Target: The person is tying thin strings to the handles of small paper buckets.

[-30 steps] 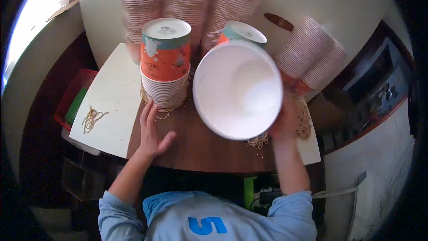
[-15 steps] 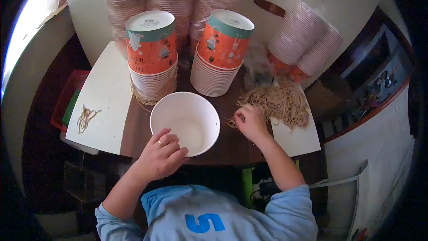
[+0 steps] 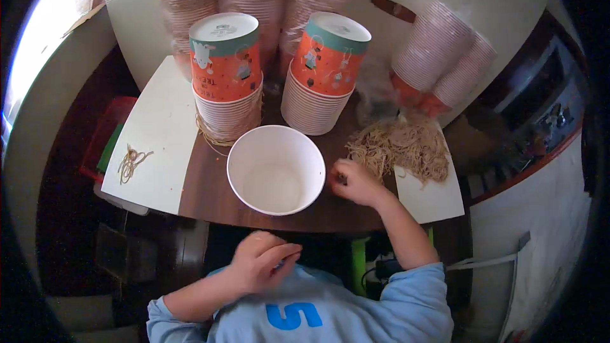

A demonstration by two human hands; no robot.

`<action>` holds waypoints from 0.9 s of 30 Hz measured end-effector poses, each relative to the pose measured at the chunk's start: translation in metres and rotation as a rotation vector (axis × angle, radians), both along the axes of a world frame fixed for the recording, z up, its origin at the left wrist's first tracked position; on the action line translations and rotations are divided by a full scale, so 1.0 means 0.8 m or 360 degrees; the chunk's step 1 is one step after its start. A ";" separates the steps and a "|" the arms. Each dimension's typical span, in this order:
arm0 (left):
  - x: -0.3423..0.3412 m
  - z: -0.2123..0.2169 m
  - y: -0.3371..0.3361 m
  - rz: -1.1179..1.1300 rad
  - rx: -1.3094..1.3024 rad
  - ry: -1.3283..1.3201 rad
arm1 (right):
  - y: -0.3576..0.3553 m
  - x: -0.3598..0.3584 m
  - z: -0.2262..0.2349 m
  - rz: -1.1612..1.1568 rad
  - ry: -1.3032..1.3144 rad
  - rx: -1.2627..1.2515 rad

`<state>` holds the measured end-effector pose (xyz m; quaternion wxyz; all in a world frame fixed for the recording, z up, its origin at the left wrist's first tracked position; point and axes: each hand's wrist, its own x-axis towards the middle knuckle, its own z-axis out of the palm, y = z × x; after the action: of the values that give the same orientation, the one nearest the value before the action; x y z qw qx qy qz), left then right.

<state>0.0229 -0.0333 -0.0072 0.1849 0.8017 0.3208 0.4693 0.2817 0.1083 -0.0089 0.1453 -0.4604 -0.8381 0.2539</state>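
A white paper bucket (image 3: 276,168) stands at the middle of the table's near side, its wide mouth tipped toward me and its inside bare. Just off its right wall is my right hand (image 3: 356,183), fingers curled; whatever they may hold is hidden. My left hand (image 3: 264,262) hovers in front of the table edge above my lap, away from the bucket, thumb and fingers drawn together. No object shows between them. Right of the bucket, beyond my right hand, lies a tangled heap of tan strings or cords (image 3: 400,149).
Two stacks of upside-down orange and green printed buckets, the left stack (image 3: 225,67) and the right stack (image 3: 327,63), stand behind. Cords ring the left one's base. Plastic-wrapped bucket stacks (image 3: 254,6) line the back. A small cord bundle (image 3: 132,164) lies at left.
My left hand has let go of the bucket's near rim and drawn back toward my body. My right hand has come away from the cord heap, closer to the bucket.
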 end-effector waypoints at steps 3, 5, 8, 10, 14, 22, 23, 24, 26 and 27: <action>0.038 -0.032 -0.004 -0.0077 -0.1180 -0.0307 | -0.024 0.000 0.006 0.0255 0.0244 -0.0098; 0.060 -0.052 0.010 -0.0124 -0.1726 -0.0632 | -0.039 0.000 0.006 0.0291 0.0227 -0.0099; 0.077 -0.049 0.028 -0.0170 -0.1889 -0.1016 | -0.056 -0.006 0.013 0.0337 0.0210 -0.0250; 0.084 -0.055 0.031 -0.0169 -0.1883 -0.1019 | -0.065 -0.006 0.006 0.0353 0.0189 -0.0234; 0.082 -0.056 0.032 -0.0061 -0.1798 -0.0806 | -0.079 -0.009 -0.002 0.0340 0.0263 -0.0283; 0.042 -0.024 -0.005 0.0036 -0.1524 -0.1154 | -0.034 0.025 -0.044 0.0189 -0.0582 0.0042; 0.024 -0.007 -0.008 0.0023 -0.1498 -0.1092 | -0.018 0.043 -0.050 0.0135 -0.0584 0.0247; 0.007 0.002 -0.012 -0.0036 -0.1389 -0.1179 | -0.006 0.060 -0.055 0.0078 -0.0583 0.0454; -0.023 0.021 -0.021 -0.0061 -0.1223 -0.1386 | 0.015 0.093 -0.075 -0.0236 -0.0299 0.0479; -0.034 0.029 -0.023 -0.0157 -0.1120 -0.1595 | 0.020 0.111 -0.077 -0.0295 -0.0454 0.0622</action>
<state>-0.0047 -0.0517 0.0159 0.5883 0.3882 0.2931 0.6460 0.3704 0.1244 -0.0704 0.1345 -0.5296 -0.8375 0.0052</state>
